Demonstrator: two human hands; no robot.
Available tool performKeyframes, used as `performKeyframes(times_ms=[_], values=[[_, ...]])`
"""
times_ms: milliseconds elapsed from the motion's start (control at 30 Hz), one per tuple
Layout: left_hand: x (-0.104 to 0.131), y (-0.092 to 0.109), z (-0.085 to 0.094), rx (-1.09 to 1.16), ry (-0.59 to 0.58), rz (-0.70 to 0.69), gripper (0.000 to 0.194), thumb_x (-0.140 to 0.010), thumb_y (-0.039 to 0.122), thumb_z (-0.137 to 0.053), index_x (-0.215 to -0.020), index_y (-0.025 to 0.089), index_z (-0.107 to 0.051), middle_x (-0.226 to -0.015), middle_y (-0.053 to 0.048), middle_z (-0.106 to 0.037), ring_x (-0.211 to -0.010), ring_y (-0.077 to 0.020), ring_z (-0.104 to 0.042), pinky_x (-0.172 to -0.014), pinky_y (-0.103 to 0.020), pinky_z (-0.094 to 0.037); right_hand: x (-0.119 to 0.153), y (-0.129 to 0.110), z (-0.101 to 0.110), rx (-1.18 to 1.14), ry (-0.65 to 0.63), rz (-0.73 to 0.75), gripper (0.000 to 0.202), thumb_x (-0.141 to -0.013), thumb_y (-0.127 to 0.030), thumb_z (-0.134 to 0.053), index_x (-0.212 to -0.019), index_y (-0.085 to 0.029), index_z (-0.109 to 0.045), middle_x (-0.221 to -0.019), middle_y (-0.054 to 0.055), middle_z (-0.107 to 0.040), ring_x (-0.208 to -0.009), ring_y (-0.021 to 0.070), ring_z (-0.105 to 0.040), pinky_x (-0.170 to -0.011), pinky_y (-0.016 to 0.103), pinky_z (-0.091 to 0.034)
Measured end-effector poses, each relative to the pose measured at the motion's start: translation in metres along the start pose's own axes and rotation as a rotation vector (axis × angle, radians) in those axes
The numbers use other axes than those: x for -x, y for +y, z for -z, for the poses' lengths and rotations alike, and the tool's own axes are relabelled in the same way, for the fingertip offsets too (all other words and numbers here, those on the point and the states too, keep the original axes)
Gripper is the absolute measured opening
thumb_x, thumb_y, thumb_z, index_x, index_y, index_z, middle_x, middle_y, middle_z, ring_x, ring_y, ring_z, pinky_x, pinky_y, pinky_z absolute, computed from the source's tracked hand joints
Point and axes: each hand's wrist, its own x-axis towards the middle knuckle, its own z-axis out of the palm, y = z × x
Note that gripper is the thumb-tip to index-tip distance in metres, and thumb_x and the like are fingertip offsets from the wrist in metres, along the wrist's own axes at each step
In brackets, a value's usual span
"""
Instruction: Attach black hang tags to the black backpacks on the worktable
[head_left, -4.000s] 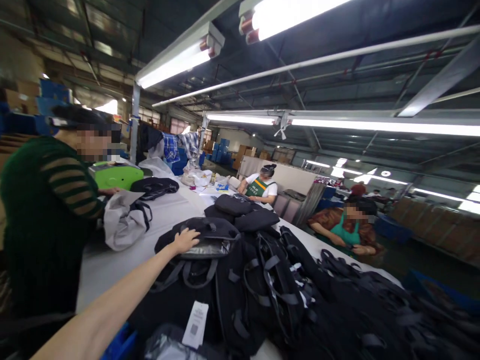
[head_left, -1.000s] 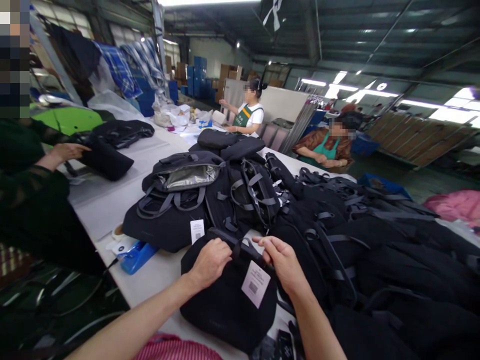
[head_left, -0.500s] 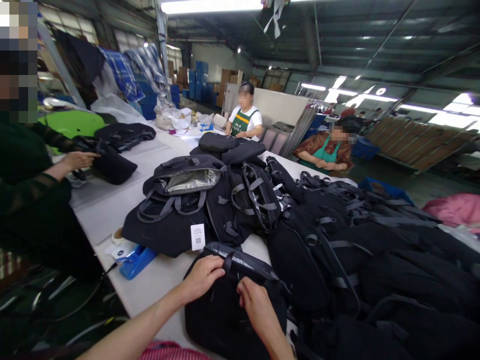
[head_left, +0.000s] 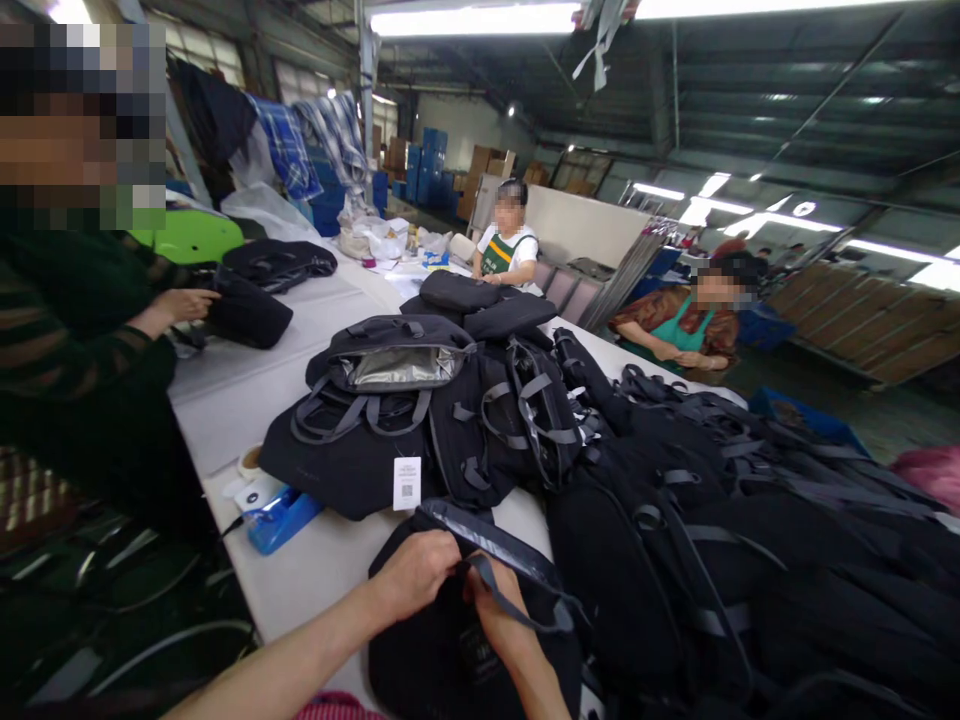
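A black bag lies on the table right before me, its silvery lining showing along the far edge. At its near face, my left hand is closed, with the end of the bag's grey handle at its fingertips. My right hand reaches under that handle, fingers curled in close to the left hand; what they hold is hidden. Just beyond lies another black bag with a white hang tag, and an open bag with silver lining rests on top of it.
A large pile of black bags covers the right side. A blue tape dispenser sits at the table's left edge. A co-worker at the left handles a black pouch; two more people are across the table.
The view has swung slightly left. My right hand has slid under the bag's handle and closer to my left hand, and the handle now stands raised over it.
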Motion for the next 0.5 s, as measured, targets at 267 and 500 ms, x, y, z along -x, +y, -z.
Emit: performKeyframes(times_ms=[267,500], values=[[-0.006,-0.011,-0.003,-0.058,0.031,0.265,0.009,-0.088,0.009,-0.057,-0.085,0.017,-0.06,-0.091,-0.006,-0.07,-0.091,-0.0233,-0.066,-0.082,-0.031,-0.05,0.027,0.019,-0.021,-0.306,0.09,0.024,0.042,-0.093,-0.041,-0.038,-0.112,-0.018,-0.068,-0.093,0.009,-0.068,-0.078,0.0223,-0.064,-0.07,0.032,-0.053],[-0.01,-0.004,-0.002,-0.14,-0.06,0.389,0.01,-0.09,0.016,-0.056,-0.085,0.015,-0.064,-0.091,-0.011,-0.072,-0.089,-0.0266,-0.068,-0.078,-0.032,-0.05,0.043,0.007,-0.033,-0.185,-0.111,0.054,0.038,-0.084,-0.021,-0.054,-0.118,-0.03,-0.067,-0.101,0.004,-0.071,-0.098,0.0243,-0.063,-0.092,0.035,-0.048]])
